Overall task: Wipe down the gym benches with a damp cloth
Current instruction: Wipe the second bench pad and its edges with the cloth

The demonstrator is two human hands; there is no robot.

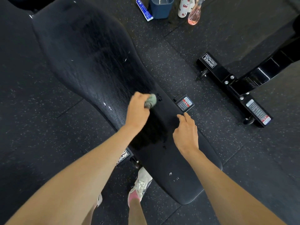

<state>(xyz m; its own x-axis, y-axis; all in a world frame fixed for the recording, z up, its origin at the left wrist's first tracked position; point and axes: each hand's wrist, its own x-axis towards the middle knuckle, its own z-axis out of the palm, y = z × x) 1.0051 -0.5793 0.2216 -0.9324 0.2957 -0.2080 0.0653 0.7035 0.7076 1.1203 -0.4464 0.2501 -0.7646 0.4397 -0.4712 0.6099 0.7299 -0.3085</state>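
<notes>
My left hand (138, 109) is clenched round a wadded grey-green cloth (150, 101), which bulges out past my fingers and presses on the black bench (97, 62) about midway along the pad. My right hand (186, 132) holds nothing. Its fingers are loosely bent and its fingertips (181, 116) rest at the pad's right edge, just beside the cloth hand. Between my two wrists the pad shows a darker wet patch (146, 132), and a few droplets (159, 96) sit just past the cloth. The far part of the pad is broader and looks greyer and streaked. A small labelled foot (185, 103) of the frame pokes out from under the right edge, near my right fingertips, and a white-lettered plate (123, 157) shows under the left edge by my left forearm. My white shoe (142, 181) with a pink sock (134, 196) stands on the speckled rubber floor (194, 38) beside the pad's near end. To the right, well apart, lies the black base (235, 88) of another bench. At the top, on the floor, stand a blue tube (144, 9), a blue bin (160, 7), a white bottle (184, 7) with red marks and a pink sprayer (194, 13), close together.
</notes>
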